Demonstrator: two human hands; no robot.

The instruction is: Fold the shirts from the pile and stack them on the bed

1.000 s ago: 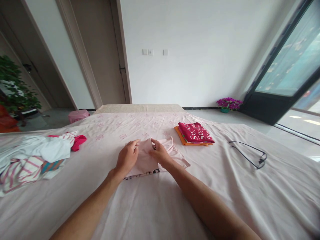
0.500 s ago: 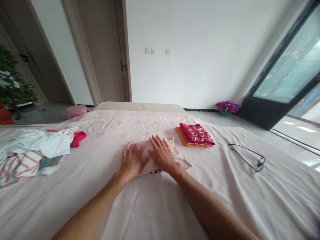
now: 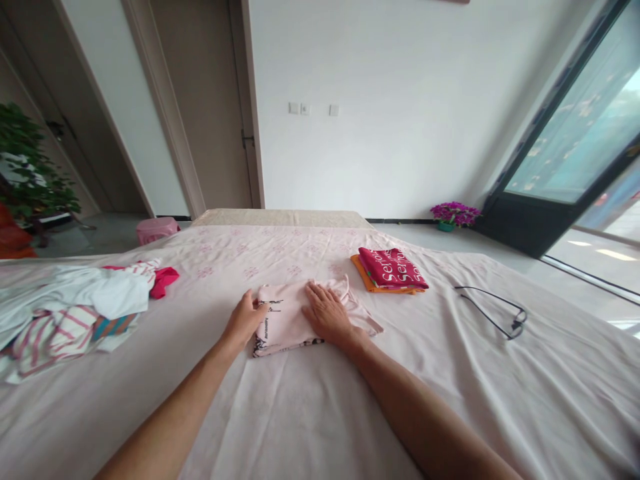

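Note:
A pale pink garment (image 3: 287, 320), folded into a rough rectangle with black print at its left end and lower edge, lies on the sheet in front of me. My left hand (image 3: 243, 321) is at its left edge, thumb reaching over the fabric and fingers apart; the fingertips' far side is hidden. My right hand (image 3: 329, 313) rests flat on top of the garment, fingers stretched out. Loose pink fabric spreads out past my right hand.
Beyond the garment to the right, a folded red cloth with white lettering (image 3: 395, 267) sits on a folded orange one (image 3: 363, 275). Black-framed glasses (image 3: 515, 323) lie farther right. A loose pile of clothes (image 3: 75, 307) is on the left of the pink-patterned sheet (image 3: 280, 413).
My hands held the garment's folded edge, then both pressed flat on it. Now my left hand has slid to the left edge, uncovering the black print; my right hand stays on top.

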